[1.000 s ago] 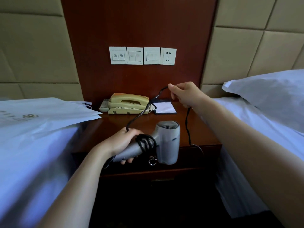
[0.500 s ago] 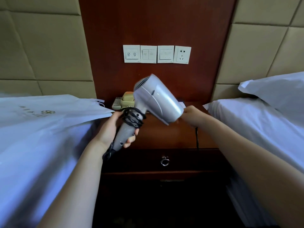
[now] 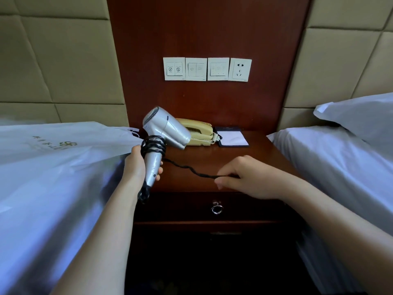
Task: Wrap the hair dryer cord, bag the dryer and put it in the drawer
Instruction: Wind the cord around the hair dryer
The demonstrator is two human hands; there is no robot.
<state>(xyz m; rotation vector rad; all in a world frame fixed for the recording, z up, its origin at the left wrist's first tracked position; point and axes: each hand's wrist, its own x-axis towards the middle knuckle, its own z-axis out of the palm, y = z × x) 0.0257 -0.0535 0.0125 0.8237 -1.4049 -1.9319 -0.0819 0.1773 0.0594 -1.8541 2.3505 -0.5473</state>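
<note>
A silver hair dryer is held upright over the wooden nightstand, nozzle toward the phone. My left hand grips its handle. Several loops of black cord sit wound around the upper handle. A loose stretch of the cord runs rightward from there to my right hand, which pinches it above the nightstand's front edge. A white plastic bag with a printed logo lies flat on the left bed. The closed drawer with a metal ring pull is below my hands.
A beige telephone and a notepad sit at the back of the nightstand. Switch plates and a wall socket are on the wood panel above. Beds with white sheets flank both sides; a pillow lies at right.
The dryer swung from nozzle-down to upright as the cord was wound on the handle. My right hand dropped from the back of the nightstand to its front, drawing the cord out rightward.
</note>
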